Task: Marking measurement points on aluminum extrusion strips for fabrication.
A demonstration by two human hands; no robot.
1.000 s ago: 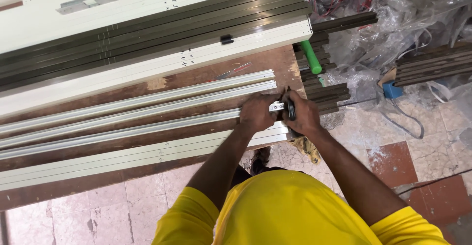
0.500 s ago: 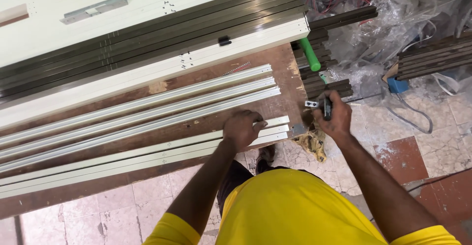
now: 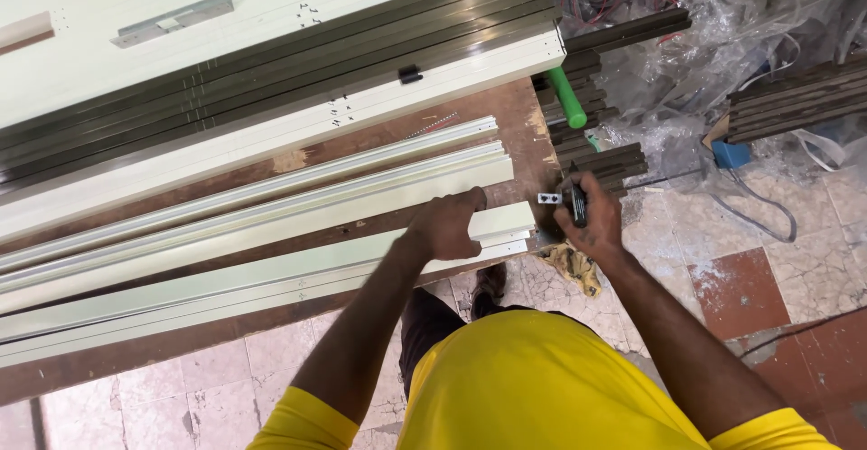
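1. Both hands work at the near right end of the tabletop [image 3: 271, 323], above a yellow shirt [image 3: 542, 387] that fills the bottom of the view.
2. Left hand [image 3: 447, 224] lies palm down, fingers curled over the end of the nearest pale aluminium profile [image 3: 271, 278], pressing on it near its cut end.
3. Right hand [image 3: 587, 220] is just past that cut end, off the tabletop's edge, clenched around a small black tool [image 3: 578, 204] that stands up between the fingers.
4. Small silver metal bracket [image 3: 549, 198] with holes sits at the tool's left side, touching the right hand's fingertips and just beside the profile's end.
5. Crumpled yellowish rag [image 3: 571, 262] hangs below the right hand at the tabletop's corner.
6. Beyond the left hand, a second set of pale profiles [image 3: 298, 192] lies along the brown tabletop, parallel to the nearest one and apart from it.
7. Farther back, a wide cream panel [image 3: 271, 16] with dark metal channels [image 3: 271, 79] running along it spans the top left; a small black clip [image 3: 410, 74] sits on its near edge.
8. To the far right, dark brown bars [image 3: 605, 156] are stacked with a green handle [image 3: 569, 98] resting on them, next to clear plastic sheeting [image 3: 722, 34] and a blue block [image 3: 730, 154].
9. Tiled floor [image 3: 768, 278] of pale and red squares shows at the right.
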